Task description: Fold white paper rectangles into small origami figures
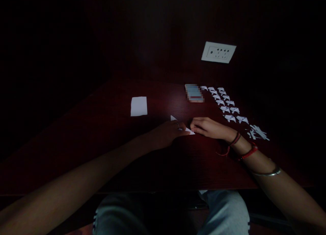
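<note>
A small piece of folded white paper (190, 131) lies on the dark red table in front of me, with one pointed corner showing at the upper left and another at the right. My left hand (171, 132) is closed over its middle and hides most of it. A ring shows on one finger. At the right corner, the closed fingertips of my right hand (207, 128) meet the paper; their exact grip is hard to make out in the dim light. A flat, squarish white sheet (139, 106) rests farther back on the left.
Several folded paper pieces (230, 118) stand in two rows at the right. Near them is a pile of thin paper strips (258, 132). A phone (194, 93) lies at the back of the table (102, 126). A socket panel (219, 52) is on the wall.
</note>
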